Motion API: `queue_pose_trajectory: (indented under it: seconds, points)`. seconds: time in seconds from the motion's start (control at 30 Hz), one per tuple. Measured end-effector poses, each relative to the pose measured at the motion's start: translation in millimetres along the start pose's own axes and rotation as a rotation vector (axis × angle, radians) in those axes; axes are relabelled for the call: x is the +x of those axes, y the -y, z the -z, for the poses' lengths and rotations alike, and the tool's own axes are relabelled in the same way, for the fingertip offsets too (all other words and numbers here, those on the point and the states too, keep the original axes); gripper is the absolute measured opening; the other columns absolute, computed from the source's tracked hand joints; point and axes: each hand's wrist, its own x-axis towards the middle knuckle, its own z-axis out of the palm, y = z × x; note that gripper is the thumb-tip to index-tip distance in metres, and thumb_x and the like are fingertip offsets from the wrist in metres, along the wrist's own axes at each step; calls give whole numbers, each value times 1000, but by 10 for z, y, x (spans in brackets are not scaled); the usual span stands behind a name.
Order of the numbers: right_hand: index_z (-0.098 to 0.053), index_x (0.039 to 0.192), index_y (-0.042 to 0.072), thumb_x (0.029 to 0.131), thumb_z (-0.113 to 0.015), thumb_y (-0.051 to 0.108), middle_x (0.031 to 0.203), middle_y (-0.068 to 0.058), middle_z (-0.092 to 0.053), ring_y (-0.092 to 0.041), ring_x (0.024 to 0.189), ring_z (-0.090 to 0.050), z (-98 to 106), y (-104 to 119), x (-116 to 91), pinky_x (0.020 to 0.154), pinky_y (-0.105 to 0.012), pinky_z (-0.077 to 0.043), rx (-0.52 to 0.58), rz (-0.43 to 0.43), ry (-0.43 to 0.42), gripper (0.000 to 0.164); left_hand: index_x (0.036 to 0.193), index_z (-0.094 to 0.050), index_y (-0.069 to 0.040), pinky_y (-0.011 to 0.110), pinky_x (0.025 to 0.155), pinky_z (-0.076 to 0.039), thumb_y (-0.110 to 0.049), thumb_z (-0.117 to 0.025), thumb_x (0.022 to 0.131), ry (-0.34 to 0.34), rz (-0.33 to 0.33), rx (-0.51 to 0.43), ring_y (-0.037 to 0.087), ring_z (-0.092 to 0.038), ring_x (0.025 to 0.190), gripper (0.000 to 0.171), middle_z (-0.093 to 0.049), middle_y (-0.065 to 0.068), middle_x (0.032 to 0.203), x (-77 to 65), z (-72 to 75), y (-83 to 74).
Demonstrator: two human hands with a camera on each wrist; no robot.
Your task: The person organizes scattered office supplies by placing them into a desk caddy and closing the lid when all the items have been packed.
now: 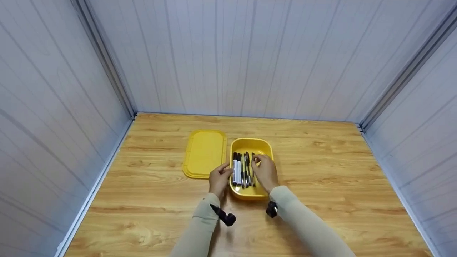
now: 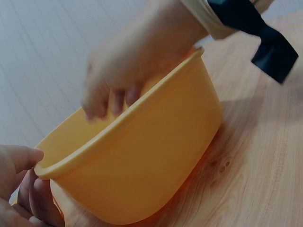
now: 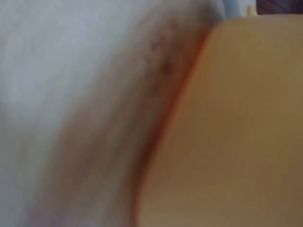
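Note:
A yellow plastic box (image 1: 255, 145) stands uncovered on the table. In it, two white markers with black caps (image 1: 239, 173) lie side by side at the left, with several slim pens (image 1: 245, 175) beside them. My left hand (image 1: 218, 179) pinches the box's left rim, thumb on the inner side and fingers outside, as the left wrist view shows. Reaching over the right wall, my right hand (image 1: 266, 173) pinches the rightmost dark pen (image 1: 254, 181) near its upper end. The right wrist view is blurred and shows mostly the box's outer wall (image 3: 227, 132).
A flat yellow lid (image 1: 204, 153) lies on the wooden table (image 1: 321, 178), just left of the box. Pale panel walls (image 1: 235, 57) enclose the table at the back and both sides. Black straps with camera mounts (image 1: 228, 218) hang from the wrists.

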Motion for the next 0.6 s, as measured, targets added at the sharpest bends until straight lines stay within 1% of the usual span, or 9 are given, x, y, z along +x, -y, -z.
queue_pose_trajectory:
  seconds: [0.1, 0.17, 0.27, 0.33, 0.4, 0.43, 0.5, 0.57, 0.6]
  points:
    - [-71, 113, 2, 88, -68, 9, 99, -10, -63, -24, 87, -59, 86, -58, 126, 75, -38, -51, -18, 23, -56, 27, 122, -67, 1, 24, 74, -52, -4, -67, 87, -23, 14, 2, 16, -66, 85, 35, -71, 12, 93, -2, 34, -11]
    - [-67, 120, 2, 88, -69, 9, 105, -12, -59, -26, 92, -57, 126, -147, 193, 79, -39, -50, -31, -10, -74, 32, 124, -66, 0, 25, 75, -52, -5, -67, 88, -27, 28, 14, 17, -65, 87, 36, -71, 13, 95, 0, 54, 1]
    - [-62, 129, 3, 91, -68, 9, 97, -12, -59, -24, 83, -56, 158, -278, 237, 72, -37, -49, -36, -103, -38, 39, 127, -64, 1, 27, 77, -53, -7, -68, 89, -16, 35, 28, 18, -65, 90, 39, -71, 15, 100, -4, 74, 18]
    - [-60, 133, 4, 93, -66, 10, 88, -11, -60, -20, 72, -54, 165, -337, 243, 63, -33, -47, -34, -142, 0, 41, 127, -64, 1, 26, 77, -53, -8, -68, 89, -17, 34, 42, 18, -64, 90, 40, -70, 15, 101, -6, 72, 19]
    - [-59, 135, 5, 95, -63, 10, 82, -13, -62, -19, 65, -53, 176, -362, 243, 58, -31, -45, -22, -158, 23, 41, 127, -64, 1, 25, 75, -53, -8, -69, 89, -17, 17, 61, 17, -65, 89, 39, -71, 14, 101, -9, 61, 6]
    - [-58, 136, 6, 96, -62, 10, 85, -14, -65, -19, 64, -53, 181, -364, 244, 57, -31, -46, -21, -159, 24, 41, 126, -65, 0, 25, 74, -52, -9, -69, 89, -15, 2, 83, 16, -65, 88, 38, -72, 14, 100, -11, 59, -2]
    - [-58, 136, 5, 96, -60, 9, 100, -17, -70, -19, 70, -59, 194, -359, 247, 62, -33, -50, -32, -149, 18, 40, 123, -68, -3, 27, 74, -52, -12, -69, 90, -6, -60, 162, 17, -65, 87, 34, -72, 12, 100, -7, 85, -16]
    - [-58, 136, 4, 96, -59, 8, 118, -18, -68, -23, 78, -63, 209, -343, 247, 68, -37, -53, -40, -156, 11, 40, 120, -70, -4, 31, 76, -53, -16, -67, 92, -12, -175, 282, 19, -65, 88, 30, -73, 11, 100, 25, 185, -6]
    - [-57, 136, 4, 96, -59, 8, 125, -17, -65, -24, 84, -64, 219, -340, 245, 72, -38, -54, -47, -160, 12, 40, 120, -71, -7, 33, 77, -53, -19, -66, 94, -32, -222, 356, 19, -64, 89, 29, -72, 9, 102, 40, 267, 0]
